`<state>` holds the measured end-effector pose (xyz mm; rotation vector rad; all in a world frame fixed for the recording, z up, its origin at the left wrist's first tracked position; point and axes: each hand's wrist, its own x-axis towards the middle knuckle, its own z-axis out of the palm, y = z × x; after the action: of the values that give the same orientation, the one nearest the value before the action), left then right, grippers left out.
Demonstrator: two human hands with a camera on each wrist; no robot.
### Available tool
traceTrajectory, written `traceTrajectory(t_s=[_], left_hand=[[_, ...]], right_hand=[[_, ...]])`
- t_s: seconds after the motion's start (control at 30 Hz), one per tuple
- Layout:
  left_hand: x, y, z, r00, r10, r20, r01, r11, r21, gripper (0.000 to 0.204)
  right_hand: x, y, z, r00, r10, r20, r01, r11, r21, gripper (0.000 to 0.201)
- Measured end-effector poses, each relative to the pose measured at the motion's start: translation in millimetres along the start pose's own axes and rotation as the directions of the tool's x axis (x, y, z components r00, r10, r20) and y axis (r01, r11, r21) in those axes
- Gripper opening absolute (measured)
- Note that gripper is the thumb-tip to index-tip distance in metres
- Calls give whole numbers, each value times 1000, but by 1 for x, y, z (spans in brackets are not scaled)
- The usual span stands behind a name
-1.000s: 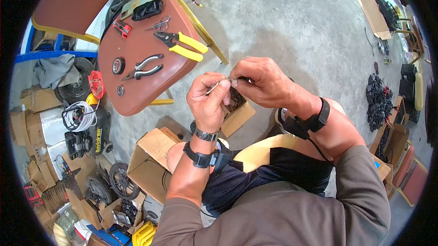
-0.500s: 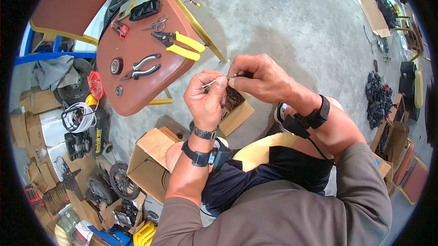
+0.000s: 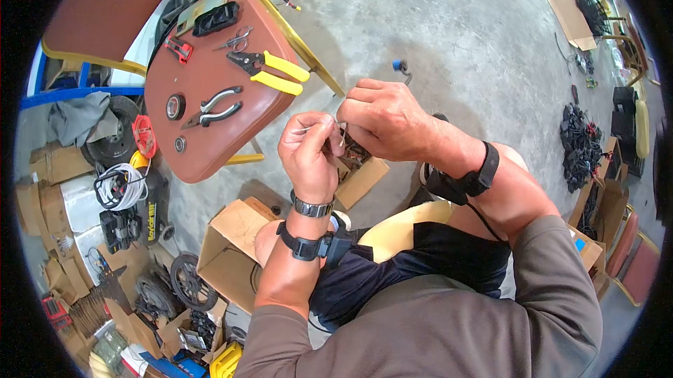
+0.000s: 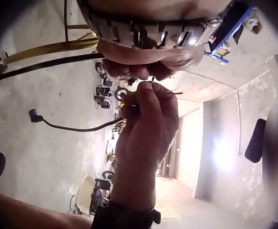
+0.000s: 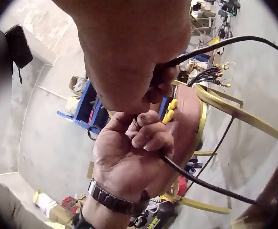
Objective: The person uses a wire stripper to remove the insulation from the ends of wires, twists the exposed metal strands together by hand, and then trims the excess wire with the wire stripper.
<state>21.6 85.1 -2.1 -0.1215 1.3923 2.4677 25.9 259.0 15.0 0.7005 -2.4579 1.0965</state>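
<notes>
Black cables running from both hands, thin wires pinched between the two.

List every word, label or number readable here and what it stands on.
"B...air", middle letters unclear: yellow lettering on the black machine; the characters beside it are too blurred.
Markings on the open cardboard box: too faint to read.
Nothing else is legible.

A blue-ended black cable is held trailing from the right hand, a second black cable from the left hand, thin pale wire exposed between them.
</notes>
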Motion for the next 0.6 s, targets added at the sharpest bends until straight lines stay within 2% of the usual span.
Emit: traceTrajectory(t_s=[0.1,0.2,0.33,0.43,0.53,0.6], left_hand=[[2,3,9,999,29,-45,-33,997,-76,23],[5,1,1,999,43,-7,-43,998,-41,35],[4,3,1,1000,19,-10,-20,998,-63,36],[5,5,1,1000,-2,-17,1,999,-54,34],[8,1,-1,1000,-30,-5,30,997,-75,29],[10,-1,-3,999,-42,0,42,994,-100,25]], right_hand=[[2,3,0,999,-35,24,36,998,-47,18],[4,1,0,998,-50,36,52,997,-51,18],[2,4,6,998,-62,13,62,998,10,17],[-1,6,7,997,3,80,-6,999,35,12],[-2,9,10,995,96,40,-104,950,293,12],[-4,5,0,921,315,230,-385,827,410,13]])
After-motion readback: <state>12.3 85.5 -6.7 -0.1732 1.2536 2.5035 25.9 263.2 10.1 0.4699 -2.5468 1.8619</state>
